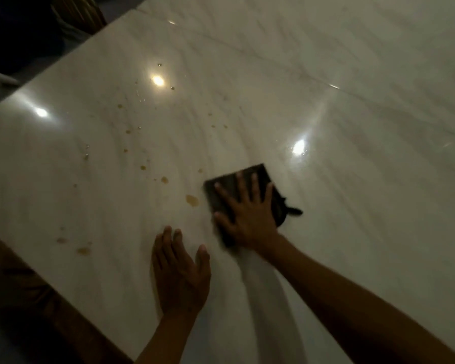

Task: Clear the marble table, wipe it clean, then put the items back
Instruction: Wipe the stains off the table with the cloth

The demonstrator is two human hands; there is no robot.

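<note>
Plainly the soft, limp cloth point(231, 187) needs the flat right hand point(250, 219) pressing its middle across the slick desk point(326, 74), left hand point(180, 274) open alongside.

The right hand point(247, 214) lay flat, fingers spread and straight, its bare forearm reaching in from the lower right. The left hand point(180, 274) rested palm-down beside it, fingers together and relaxed.
</note>
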